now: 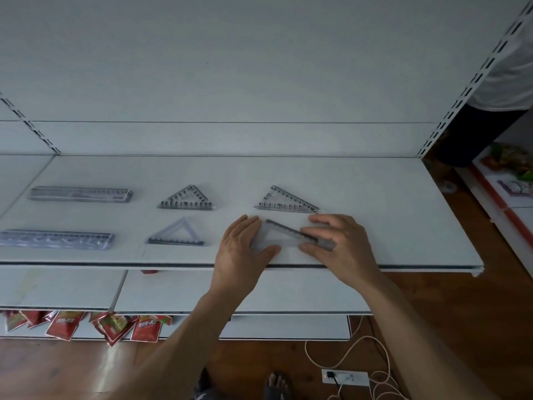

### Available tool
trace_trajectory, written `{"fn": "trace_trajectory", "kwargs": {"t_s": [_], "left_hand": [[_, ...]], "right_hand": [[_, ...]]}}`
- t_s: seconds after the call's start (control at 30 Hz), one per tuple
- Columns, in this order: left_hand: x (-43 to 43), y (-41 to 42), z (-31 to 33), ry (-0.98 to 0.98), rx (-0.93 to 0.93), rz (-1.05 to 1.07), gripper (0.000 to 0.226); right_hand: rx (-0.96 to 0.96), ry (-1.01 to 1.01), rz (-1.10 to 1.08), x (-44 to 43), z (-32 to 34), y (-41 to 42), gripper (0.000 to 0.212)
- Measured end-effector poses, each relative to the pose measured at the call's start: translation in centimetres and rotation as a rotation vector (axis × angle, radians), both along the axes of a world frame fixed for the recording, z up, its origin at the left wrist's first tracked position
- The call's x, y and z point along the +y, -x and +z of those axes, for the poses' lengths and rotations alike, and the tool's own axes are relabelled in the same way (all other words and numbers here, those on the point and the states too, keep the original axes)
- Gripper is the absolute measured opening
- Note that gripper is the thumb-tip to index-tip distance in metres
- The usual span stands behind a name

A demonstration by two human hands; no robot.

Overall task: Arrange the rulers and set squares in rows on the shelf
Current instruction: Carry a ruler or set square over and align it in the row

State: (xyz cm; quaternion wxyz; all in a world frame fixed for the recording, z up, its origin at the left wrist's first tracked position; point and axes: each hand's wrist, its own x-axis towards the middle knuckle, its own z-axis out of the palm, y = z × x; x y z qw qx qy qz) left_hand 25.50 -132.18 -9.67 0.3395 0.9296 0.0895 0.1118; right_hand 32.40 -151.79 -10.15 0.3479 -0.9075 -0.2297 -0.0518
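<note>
Nearly finished, by the look of it. On white metal shelf (389, 226): clear plastic ruler stacks (80, 194) at left, grey triangular set squares (187, 199) at centre, numbered clear set square (288, 200) right of centre, all lined in two rows. Last translucent grey set square (285, 235) flat at lower centre-right, filling the front row's gap. Left hand (245, 246) with straight fingers (245, 226) against its left corner. Right hand (343, 241) pinching its right tip between thumb and fingers (320, 220).

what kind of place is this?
Probably a small shop, or a mock-up of one: a white retail shelf with a slotted upright, red snack packets lower down, and set squares laid out in rows like stock.
</note>
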Motion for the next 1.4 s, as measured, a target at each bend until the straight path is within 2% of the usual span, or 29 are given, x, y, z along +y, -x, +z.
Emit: {"fn": "trace_trajectory", "kwargs": {"t_s": [0.93,1.23,1.4], "left_hand": [[0.4,0.3,0.2,0.091,0.056,-0.019,0.056],[0.6,0.3,0.2,0.039,0.090,-0.028,0.063],[0.7,0.5,0.8,0.114,0.097,-0.012,0.065]], "right_hand": [[0.008,0.003,-0.007,-0.1,0.0,0.1,0.026],[0.038,0.031,0.003,-0.2,0.6,0.3,0.029],[0.090,-0.019,-0.003,-0.3,1.3,0.4,0.027]]}}
